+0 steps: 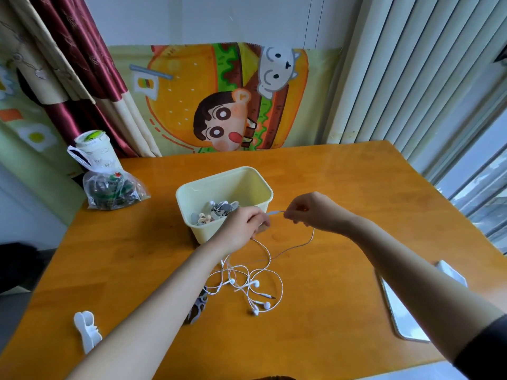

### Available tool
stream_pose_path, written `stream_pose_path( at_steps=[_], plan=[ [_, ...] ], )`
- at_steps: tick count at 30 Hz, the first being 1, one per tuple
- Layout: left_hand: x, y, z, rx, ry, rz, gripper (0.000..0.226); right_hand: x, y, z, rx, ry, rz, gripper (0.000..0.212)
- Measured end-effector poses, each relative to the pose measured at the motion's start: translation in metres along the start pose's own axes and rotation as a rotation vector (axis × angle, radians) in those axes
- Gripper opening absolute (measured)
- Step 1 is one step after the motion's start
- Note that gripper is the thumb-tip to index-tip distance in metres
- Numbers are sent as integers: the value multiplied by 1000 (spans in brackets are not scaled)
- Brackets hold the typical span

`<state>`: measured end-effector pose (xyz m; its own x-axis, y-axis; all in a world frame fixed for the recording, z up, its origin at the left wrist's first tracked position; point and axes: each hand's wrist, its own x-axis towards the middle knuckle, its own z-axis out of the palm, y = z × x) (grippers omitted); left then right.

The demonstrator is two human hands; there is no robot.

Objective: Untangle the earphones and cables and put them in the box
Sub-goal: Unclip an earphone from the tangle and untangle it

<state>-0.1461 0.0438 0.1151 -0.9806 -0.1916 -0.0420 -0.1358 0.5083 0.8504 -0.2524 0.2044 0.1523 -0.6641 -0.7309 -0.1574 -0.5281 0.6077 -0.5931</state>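
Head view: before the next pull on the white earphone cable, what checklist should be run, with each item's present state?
1. Right hand grip on the end of the thin white earphone cable: ok, pinched.
2. Left hand grip on the same cable: ok.
3. Cable free of the white earphone tangle on the orange wooden table: not ok, loops overlap.
4. Pale yellow plastic box open, with room: ok.
5. Whether a true knot holds the tangle: cannot tell.
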Motion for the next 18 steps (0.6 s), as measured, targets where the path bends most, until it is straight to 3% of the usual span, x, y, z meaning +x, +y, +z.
stream_pose_path(
  at_steps=[5,10,13,17,18],
  plan=[
    [3,-18,-18,-174,240,-174,33,-3,34,-12,265,75,198,26],
    [6,-15,-37,-348,486,-207,31,-3,72,-11,234,185,349,28],
    [7,-15,-45,-327,504,-180,30,0,79,-19,272,379,378,34],
    [13,-5,-47,-288,439,-149,15,4,51,-42,99,672,214,27],
    [14,1,-46,-282,419,-149,19,5,40,-47,105,718,160,24]
  ],
)
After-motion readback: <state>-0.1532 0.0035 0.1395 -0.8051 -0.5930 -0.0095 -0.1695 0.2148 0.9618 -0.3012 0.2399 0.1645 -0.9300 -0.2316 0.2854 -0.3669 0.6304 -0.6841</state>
